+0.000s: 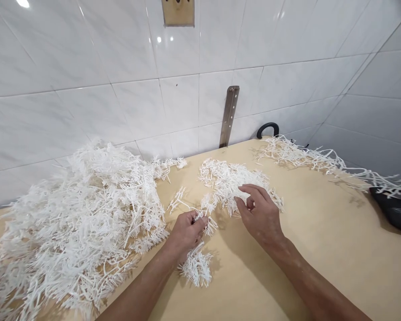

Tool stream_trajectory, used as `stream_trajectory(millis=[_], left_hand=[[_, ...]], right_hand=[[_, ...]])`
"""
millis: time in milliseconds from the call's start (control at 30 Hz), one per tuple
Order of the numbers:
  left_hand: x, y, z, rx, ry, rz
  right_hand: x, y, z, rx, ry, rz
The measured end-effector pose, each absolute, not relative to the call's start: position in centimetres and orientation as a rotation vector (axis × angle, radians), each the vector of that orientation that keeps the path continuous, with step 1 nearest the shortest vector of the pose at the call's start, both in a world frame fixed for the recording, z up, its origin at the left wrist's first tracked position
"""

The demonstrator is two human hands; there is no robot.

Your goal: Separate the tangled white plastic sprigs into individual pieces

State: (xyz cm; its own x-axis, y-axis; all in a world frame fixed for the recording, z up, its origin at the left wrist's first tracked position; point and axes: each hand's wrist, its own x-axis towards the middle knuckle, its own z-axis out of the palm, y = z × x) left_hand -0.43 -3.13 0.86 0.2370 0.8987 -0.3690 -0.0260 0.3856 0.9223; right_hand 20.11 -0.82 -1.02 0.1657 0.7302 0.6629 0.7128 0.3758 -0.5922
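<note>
My left hand [188, 229] is closed around a branched white plastic sprig [207, 204], pinched between thumb and fingers. The sprig's thin stem and needle-like tufts stick out above and below the hand. To the right, my right hand [260, 211] hovers by a small heap of white tufts [225, 176]. Its thumb and forefinger are apart, and I see nothing between them; the other fingers are curled and partly hidden. Left of my hands a large tangled pile of white plastic sprigs [103, 214] spreads over the tan tabletop [320, 249].
Bare white stems [307, 156] lie in a row at the back right. Beside them are a black curved handle [267, 129] and a black object [394, 211] at the right edge. A perforated metal strip [229, 116] stands against the tiled wall [130, 107].
</note>
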Motion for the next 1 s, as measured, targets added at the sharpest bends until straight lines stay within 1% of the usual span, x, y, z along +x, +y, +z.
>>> stream_trajectory(millis=[67, 200, 300, 533, 733, 1000], left_hand=[[-0.5, -3.1, 0.8, 0.971, 1.146, 0.789], [-0.4, -3.2, 1.1, 0.994, 1.138, 0.793], [-0.3, -3.3, 1.1, 1.008, 1.143, 0.811], [-0.3, -3.3, 0.1, 1.103, 1.224, 0.868], [-0.3, -3.2, 0.4, 1.184, 1.255, 0.851], [-0.2, -3.1, 0.0, 1.234, 1.316, 0.843]], right_hand=[[19.4, -1.4, -1.0, -1.321, -1.574, 0.156], [17.4, -2.9, -1.4, -1.318, -1.640, 0.678], [16.4, -3.5, -1.7, -1.314, -1.672, 0.843], [16.3, -3.2, -1.9, -1.311, -1.679, 0.927], [16.3, -3.2, -2.0, -1.367, -1.676, 0.891], [16.6, -3.2, -2.2, -1.327, -1.719, 0.914]])
